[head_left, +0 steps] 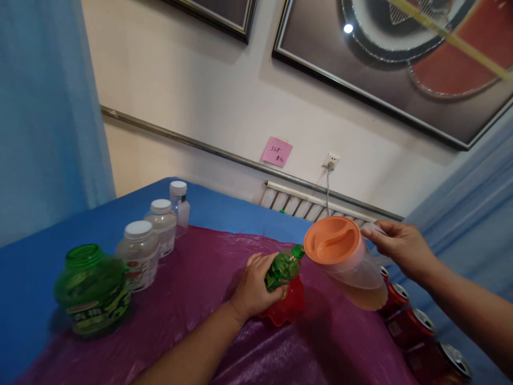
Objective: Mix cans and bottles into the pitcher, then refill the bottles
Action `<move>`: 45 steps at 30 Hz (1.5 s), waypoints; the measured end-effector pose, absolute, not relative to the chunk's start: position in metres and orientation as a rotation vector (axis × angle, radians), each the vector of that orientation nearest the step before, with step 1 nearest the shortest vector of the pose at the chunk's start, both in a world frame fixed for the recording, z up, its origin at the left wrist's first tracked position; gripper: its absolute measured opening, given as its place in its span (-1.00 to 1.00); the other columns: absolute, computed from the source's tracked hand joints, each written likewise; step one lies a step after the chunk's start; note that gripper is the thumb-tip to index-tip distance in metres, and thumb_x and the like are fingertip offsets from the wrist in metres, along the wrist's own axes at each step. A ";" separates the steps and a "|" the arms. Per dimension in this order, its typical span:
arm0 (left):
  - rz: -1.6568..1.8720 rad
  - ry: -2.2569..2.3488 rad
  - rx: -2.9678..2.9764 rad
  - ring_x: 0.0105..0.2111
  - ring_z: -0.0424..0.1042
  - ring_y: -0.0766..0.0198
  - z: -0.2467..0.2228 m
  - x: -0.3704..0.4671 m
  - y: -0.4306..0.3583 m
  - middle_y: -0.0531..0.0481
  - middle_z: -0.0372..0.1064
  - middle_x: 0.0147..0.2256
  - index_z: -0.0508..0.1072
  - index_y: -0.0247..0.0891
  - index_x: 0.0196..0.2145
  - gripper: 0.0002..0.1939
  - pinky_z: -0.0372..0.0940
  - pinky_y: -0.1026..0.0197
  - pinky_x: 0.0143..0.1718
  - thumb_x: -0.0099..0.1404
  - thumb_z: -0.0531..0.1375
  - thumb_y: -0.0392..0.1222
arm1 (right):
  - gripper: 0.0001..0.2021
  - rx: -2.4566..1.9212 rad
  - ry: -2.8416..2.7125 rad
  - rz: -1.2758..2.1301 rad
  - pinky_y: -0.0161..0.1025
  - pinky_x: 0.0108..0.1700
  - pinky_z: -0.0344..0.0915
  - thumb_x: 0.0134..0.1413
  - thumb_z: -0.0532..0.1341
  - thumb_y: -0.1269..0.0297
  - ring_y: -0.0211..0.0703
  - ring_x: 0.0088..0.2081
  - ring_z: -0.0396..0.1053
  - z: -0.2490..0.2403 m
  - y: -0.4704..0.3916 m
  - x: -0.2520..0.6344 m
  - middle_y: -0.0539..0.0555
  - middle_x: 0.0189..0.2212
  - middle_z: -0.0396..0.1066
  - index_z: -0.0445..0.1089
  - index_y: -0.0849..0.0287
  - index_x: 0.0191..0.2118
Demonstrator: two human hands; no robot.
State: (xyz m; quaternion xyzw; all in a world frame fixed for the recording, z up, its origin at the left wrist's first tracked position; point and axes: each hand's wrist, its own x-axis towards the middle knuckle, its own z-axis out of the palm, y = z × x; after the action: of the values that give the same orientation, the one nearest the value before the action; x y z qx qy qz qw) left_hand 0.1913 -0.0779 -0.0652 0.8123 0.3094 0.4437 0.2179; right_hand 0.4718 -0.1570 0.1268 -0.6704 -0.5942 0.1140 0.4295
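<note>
Wrapped round a small green plastic bottle (282, 269), my left hand (256, 289) is closed and tilts it to the right. The bottle's green neck lies close to the orange lid of a clear plastic pitcher (355, 275); whether they touch I cannot tell. My right hand (401, 246) grips the pitcher by its handle, and the pitcher leans left with brownish liquid in its lower part. Below the bottle is a red dish with a wavy rim (290, 307), partly hidden by my left hand.
On the left stand an uncapped green jar (94, 294), two white-lidded jars (138, 256) (162, 227) and a capped clear bottle (180, 208). Several red cans (411, 326) line the right side. Purple plastic sheeting (180, 321) covers part of the blue table (220, 206). Behind is a radiator (290, 200).
</note>
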 end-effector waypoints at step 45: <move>1.250 0.840 2.225 0.04 0.48 -0.07 -0.062 0.189 -0.080 -0.11 0.52 0.03 0.37 -0.12 0.15 -0.32 0.18 -0.26 0.23 0.04 0.34 -0.22 | -0.35 -1.658 -1.521 0.250 -0.32 -0.59 -0.08 -0.27 0.37 -0.42 -0.32 -0.60 -0.05 0.134 -0.157 0.458 -0.11 -0.71 0.01 0.24 0.12 -0.69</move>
State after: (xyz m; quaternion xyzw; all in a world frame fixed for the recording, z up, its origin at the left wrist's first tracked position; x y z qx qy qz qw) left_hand 0.1885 -0.0799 -0.0620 0.8069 0.3045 0.4532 0.2255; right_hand 0.4583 -0.1572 0.1343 -0.6631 -0.6081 0.1000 0.4249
